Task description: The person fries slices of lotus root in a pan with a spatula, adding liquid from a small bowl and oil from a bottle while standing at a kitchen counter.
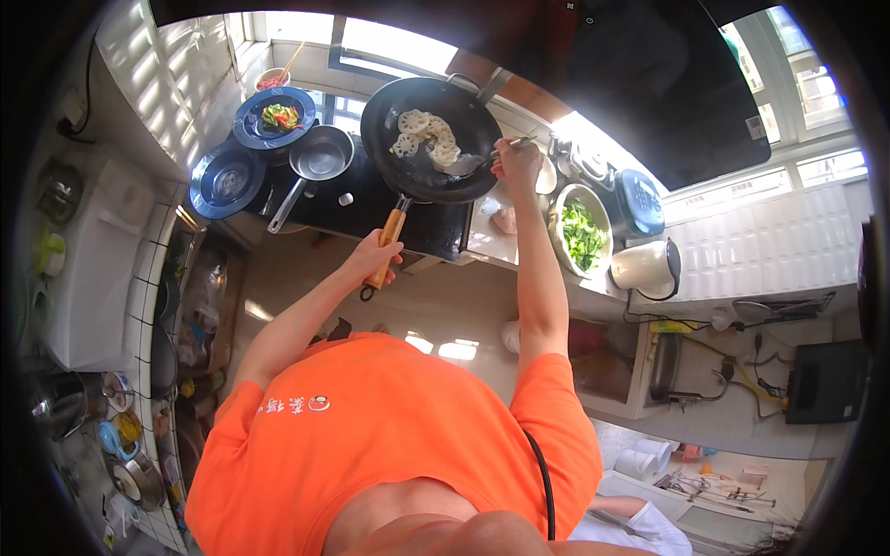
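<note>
My left hand grips the wooden handle of a dark wok over the black cooktop. Several pale lotus root slices lie in the middle of the wok. In my right hand is the handle of a spatula; its metal blade rests inside the wok against the lower slices. Left of the wok stands a small saucepan with a metal handle. A blue plate beyond it holds cut, mixed vegetables.
An empty-looking dark blue plate sits at the left. Chopped greens fill a colander at the right, beside a cream electric kettle. A range hood overhangs the cooktop. Another person's white sleeve shows behind me.
</note>
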Demonstrator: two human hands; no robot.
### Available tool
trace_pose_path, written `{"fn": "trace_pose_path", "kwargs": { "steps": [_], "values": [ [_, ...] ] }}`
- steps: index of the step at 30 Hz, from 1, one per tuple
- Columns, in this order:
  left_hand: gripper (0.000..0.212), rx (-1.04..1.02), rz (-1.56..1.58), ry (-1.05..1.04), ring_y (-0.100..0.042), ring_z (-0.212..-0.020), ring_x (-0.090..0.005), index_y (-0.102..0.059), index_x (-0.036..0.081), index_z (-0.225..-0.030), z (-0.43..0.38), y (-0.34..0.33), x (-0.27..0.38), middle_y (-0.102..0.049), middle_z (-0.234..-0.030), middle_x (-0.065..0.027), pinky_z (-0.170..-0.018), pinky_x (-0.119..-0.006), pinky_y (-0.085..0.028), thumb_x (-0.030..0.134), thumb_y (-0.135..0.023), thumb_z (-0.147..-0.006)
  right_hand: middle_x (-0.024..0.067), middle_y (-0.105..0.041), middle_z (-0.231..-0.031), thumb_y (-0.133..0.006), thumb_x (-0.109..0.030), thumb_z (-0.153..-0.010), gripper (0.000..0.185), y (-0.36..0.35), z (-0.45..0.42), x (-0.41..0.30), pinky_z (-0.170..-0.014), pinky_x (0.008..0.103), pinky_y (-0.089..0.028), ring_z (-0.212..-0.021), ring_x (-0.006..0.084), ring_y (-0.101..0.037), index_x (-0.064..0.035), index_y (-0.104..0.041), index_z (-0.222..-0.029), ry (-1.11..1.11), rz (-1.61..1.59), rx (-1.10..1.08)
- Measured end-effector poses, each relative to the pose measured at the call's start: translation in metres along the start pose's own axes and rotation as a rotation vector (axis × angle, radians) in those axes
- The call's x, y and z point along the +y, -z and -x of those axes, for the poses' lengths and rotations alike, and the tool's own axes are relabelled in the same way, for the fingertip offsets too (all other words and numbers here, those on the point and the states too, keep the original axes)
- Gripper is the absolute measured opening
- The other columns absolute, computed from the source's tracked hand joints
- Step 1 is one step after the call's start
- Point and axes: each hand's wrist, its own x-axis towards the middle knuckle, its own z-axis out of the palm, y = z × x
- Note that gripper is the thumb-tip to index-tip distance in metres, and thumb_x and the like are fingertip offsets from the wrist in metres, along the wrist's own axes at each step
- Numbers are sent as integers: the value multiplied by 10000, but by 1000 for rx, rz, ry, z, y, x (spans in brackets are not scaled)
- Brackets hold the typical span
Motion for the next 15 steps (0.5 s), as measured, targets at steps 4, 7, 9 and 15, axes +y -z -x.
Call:
{"fn": "trace_pose_path", "kwargs": {
  "steps": [4,7,9,15],
  "values": [
    [325,-40,9,28,-498,-402,-152,-352,51,-1020,2,0,2,-539,-725,-88,-349,-269,-426,232,-538,-825,69,-557,-451,-561,-188,-715,171,18,-10,18,-442,252,-472,-390,151,-560,-50,-662,-708,26,138,-6],
    [317,-33,5,31,-498,-402,-152,-354,60,-1015,3,3,1,-538,-713,-85,-347,-269,-424,238,-536,-827,68,-554,-465,-562,-175,-725,166,13,-7,27,-415,244,-459,-379,139,-545,-36,-653,-717,-2,61,-50],
    [313,-28,3,31,-498,-402,-152,-357,64,-1014,3,3,1,-537,-706,-82,-347,-269,-423,241,-536,-827,71,-555,-483,-563,-159,-741,158,1,-3,42,-405,238,-458,-387,138,-545,-23,-642,-737,-30,-92,-49],
    [299,-26,-5,34,-496,-401,-149,-371,74,-1005,8,-2,8,-541,-703,-76,-348,-272,-422,241,-538,-823,70,-575,-636,-560,-83,-794,107,-48,-6,79,-423,232,-487,-474,128,-569,6,-609,-827,-9,-670,-61]
  ]
}}
